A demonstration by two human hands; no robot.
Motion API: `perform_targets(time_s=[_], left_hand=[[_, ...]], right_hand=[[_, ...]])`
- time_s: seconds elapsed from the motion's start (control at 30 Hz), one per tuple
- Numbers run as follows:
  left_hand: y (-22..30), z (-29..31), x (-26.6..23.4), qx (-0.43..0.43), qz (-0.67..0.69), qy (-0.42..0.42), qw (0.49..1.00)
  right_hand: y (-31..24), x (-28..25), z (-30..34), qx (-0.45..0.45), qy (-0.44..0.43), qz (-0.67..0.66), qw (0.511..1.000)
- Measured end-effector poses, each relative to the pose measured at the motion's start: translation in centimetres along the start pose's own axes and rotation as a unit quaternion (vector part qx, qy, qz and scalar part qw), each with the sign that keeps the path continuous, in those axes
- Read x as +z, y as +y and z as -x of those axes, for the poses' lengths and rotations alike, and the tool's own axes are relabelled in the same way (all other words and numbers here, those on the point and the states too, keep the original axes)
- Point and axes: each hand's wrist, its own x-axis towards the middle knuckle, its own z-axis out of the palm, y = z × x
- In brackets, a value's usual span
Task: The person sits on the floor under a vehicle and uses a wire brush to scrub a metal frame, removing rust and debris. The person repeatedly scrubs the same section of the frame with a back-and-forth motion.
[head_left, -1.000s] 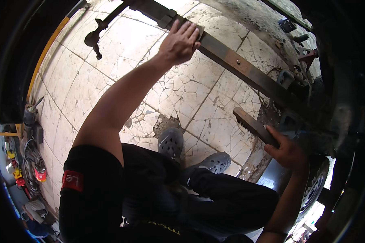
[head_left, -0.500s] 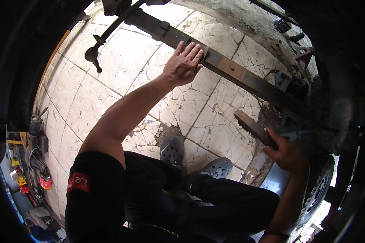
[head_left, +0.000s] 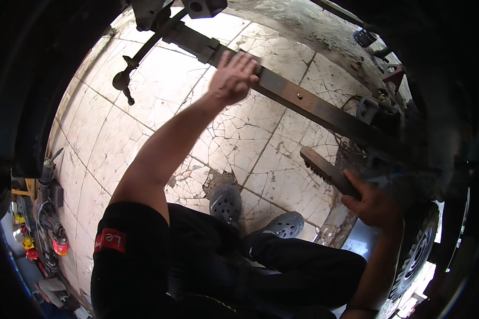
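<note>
My left hand (head_left: pixel 233 80) lies palm down across a long dark metal beam (head_left: pixel 351 126), fingers stretched out and slightly blurred. By its fingertips shows a dark flat piece (head_left: pixel 257 66); most of it is hidden under the hand, and I cannot make out what it is. Right of the hand, the beam has a bare grey stretch, then a rusty brown patch with a small bolt head (head_left: pixel 299 96). At the lower right my right hand (head_left: pixel 377 204) is closed round the handle of a wooden scrub brush (head_left: pixel 324 169). Its dark bristles face down and left, apart from the beam.
Cracked pale tiles (head_left: pixel 159 98) cover the floor below. A rod with a ball joint (head_left: pixel 121 81) hangs at the upper left. Tools and cables (head_left: pixel 50 228) lie along the left edge. A tyre (head_left: pixel 418 255) stands at the lower right, jack stands (head_left: pixel 393 74) at the upper right.
My left hand has slid a little up and left along the beam, baring more grey metal beside the rusty patch. The brush has shifted slightly left in the picture, still in my right hand.
</note>
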Motion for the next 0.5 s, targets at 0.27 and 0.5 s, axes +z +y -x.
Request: perform_targets(time_s=[0.27, 0.5], left_hand=[[4.1, 1.5, 0.9, 0.111, 0.011, -0.028, 0.993], [-0.7, 0.1, -0.2, -0.023, -0.014, 0.054, 0.998]], right_hand=[[1.0, 0.6, -0.8, 0.002, 0.001, -0.020, 1.000], [2.1, 1.2, -0.4, -0.025, 0.004, -0.017, 1.000]])
